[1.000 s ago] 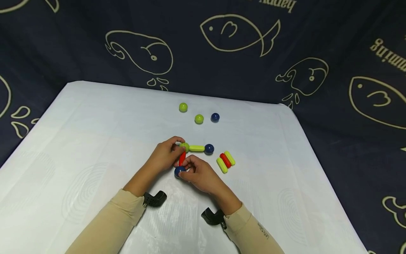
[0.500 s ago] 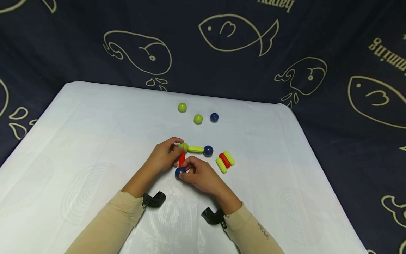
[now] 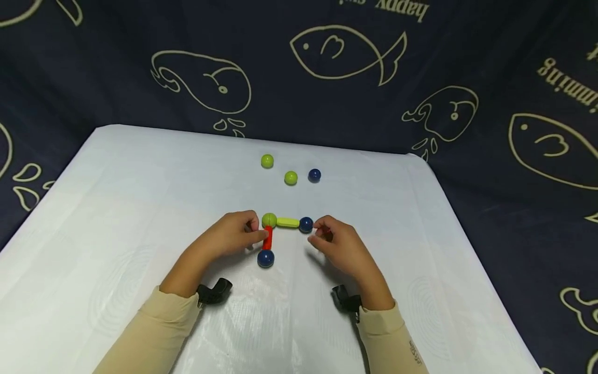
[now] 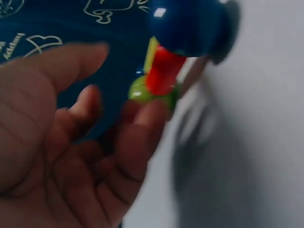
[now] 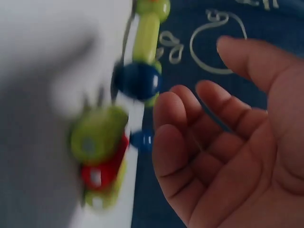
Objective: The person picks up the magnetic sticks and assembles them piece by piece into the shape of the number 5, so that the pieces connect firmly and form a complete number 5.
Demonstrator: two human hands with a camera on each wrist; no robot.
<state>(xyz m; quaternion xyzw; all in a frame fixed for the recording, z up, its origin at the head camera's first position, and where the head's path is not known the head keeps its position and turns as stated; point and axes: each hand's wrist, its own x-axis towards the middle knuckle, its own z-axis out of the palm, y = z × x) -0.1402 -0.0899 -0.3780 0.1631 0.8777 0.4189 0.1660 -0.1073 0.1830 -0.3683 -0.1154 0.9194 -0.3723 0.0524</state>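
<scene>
An L-shaped piece lies on the white table. Its corner is a green ball [image 3: 269, 220]; a yellow rod [image 3: 287, 223] runs right to a blue ball [image 3: 306, 225]. From the same corner a red rod [image 3: 268, 241] leads toward the person, ending at another blue ball [image 3: 266, 258]. Just left of the corner is my left hand [image 3: 229, 235], thumb tip by the red rod, with a gap between thumb and fingers in the left wrist view. My right hand [image 3: 343, 246] hovers beside the right-hand blue ball, fingers loosely bent and holding nothing.
Farther back lie two loose green balls [image 3: 267, 161] and a loose blue ball [image 3: 314, 175]. Loose yellow rods [image 5: 92, 137] and a red rod [image 5: 99, 175] show in the right wrist view; my right hand hides them in the head view. A dark fish-print cloth [image 3: 280, 114] hangs behind the table.
My right hand has let go of the near blue ball and moved right and away to the other one. The left hand has released the green ball and drawn slightly left.
</scene>
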